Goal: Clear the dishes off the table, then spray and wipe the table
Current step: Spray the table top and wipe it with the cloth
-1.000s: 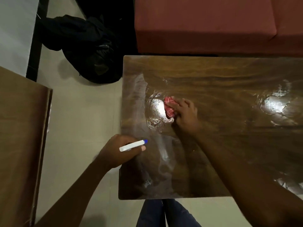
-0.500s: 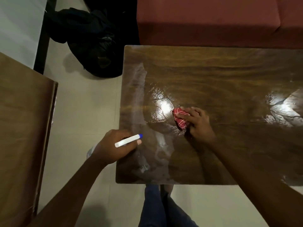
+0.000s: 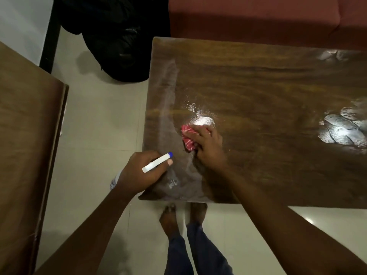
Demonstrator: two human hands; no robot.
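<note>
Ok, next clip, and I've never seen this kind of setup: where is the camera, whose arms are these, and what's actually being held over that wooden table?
There is no machine here. The single picture comes from a wide-angle camera worn on a person's head, looking down, so the arms and the bare feet at the bottom are their own. The right hand presses a red-and-white checked cloth flat on the brown wooden table, wiping it. The left hand grips a spray bottle by the table's near left corner; mostly its white, blue-tipped head shows. No dishes are visible on the table, only wet streaks and glare. A dark bag lies on the floor, with a red sofa beyond.
</note>
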